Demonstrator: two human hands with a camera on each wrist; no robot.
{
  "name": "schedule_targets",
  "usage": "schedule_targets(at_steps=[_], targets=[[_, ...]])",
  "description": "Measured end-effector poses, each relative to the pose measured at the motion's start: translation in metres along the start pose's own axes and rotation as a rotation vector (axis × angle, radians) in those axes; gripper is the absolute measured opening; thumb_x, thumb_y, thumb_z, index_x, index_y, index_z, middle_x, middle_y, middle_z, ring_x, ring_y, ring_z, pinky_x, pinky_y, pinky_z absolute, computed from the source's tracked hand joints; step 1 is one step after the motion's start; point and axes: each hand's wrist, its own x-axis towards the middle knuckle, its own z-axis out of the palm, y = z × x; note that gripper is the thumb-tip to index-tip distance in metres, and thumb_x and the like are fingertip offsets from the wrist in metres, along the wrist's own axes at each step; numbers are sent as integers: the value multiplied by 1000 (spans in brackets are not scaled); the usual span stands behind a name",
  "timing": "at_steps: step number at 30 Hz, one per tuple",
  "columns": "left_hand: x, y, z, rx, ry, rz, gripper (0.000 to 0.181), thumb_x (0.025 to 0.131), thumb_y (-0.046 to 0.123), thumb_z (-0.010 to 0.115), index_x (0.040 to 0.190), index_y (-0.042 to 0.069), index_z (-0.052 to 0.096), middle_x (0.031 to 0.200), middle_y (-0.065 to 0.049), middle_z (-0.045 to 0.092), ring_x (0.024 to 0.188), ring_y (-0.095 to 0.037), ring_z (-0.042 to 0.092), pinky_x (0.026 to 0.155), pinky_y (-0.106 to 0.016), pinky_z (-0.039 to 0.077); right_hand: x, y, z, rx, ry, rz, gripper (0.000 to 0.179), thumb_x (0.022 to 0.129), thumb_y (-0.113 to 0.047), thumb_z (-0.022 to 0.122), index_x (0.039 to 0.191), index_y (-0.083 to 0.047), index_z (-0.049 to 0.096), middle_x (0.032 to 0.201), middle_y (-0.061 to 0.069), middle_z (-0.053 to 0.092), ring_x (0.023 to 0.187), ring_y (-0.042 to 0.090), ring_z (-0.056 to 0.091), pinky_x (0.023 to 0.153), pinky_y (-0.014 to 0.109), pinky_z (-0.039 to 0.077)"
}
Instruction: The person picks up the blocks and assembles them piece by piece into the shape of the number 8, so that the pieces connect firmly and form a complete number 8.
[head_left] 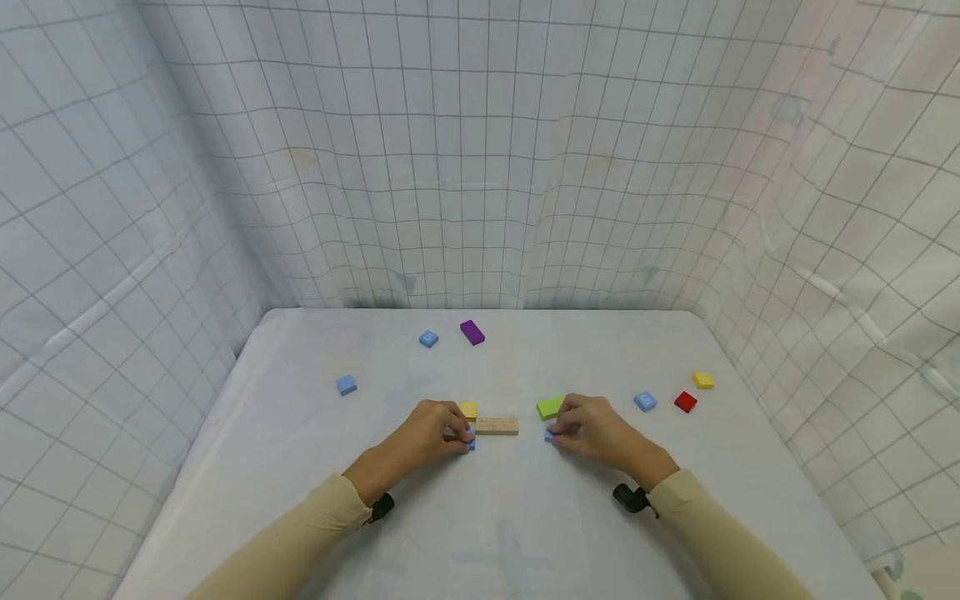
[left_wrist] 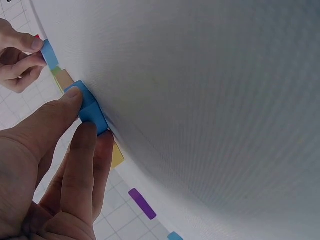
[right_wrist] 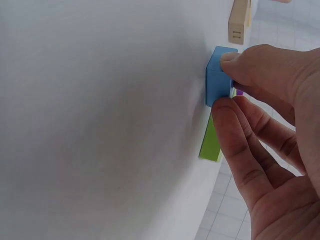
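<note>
Near the middle of the table my left hand [head_left: 427, 433] pinches a small blue block [left_wrist: 94, 116] between thumb and fingertips. The block is close to the left end of a light wooden block [head_left: 497, 427], with a yellow block [head_left: 468, 409] just behind. On the other side my right hand [head_left: 600, 432] pinches another blue block [right_wrist: 218, 82], thumb on one end and fingers on the other. A gap separates it from the wooden block's right end. Behind it lies a bright green block [head_left: 549, 407], partly covered by the right hand in the head view.
At the back are a blue block [head_left: 428, 339] and a purple block [head_left: 472, 332]. Another blue block [head_left: 347, 385] lies at left. Toward the right sit a blue block [head_left: 645, 402], a red block [head_left: 686, 402] and a yellow block [head_left: 703, 381]. Gridded white cloth [head_left: 480, 208] surrounds the table.
</note>
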Motion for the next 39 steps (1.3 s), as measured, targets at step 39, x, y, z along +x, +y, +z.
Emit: schedule_targets(at_steps=[39], targets=[[-3,16,-8,16,24,24,13,90,18,104,100,20,96,106,8,85,102,-2,78,91,-23,68,38,-16,12,-114,12,-102,17,99,-6,93,116,-5,92,108,5,81,92,13,76,82,24,66]])
